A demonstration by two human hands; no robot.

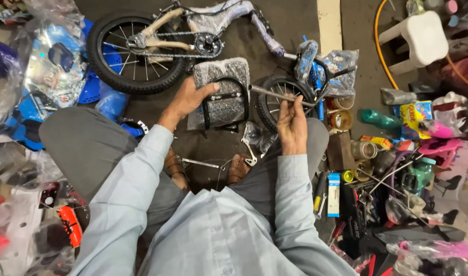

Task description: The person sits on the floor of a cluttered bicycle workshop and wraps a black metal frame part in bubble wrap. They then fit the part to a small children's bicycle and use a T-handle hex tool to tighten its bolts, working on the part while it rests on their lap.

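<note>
Gripping bubble-wrapped black seat point(223, 94) and slim metal rod point(280, 95).

Scene lit evenly from overhead, moderately bright; dark concrete floor point(290, 23) stayed dull. Glare on clear plastic wrapping point(50, 66). Wide-angle bending at edges; corners soft, centre sharp.

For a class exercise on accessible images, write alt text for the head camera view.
Seen from above, a seated person's left hand grips a black bent metal part wrapped in bubble plastic, while the right hand holds a thin grey metal rod. A partly wrapped small bicycle frame with black rear wheel lies beyond, tools scattered right.
</note>
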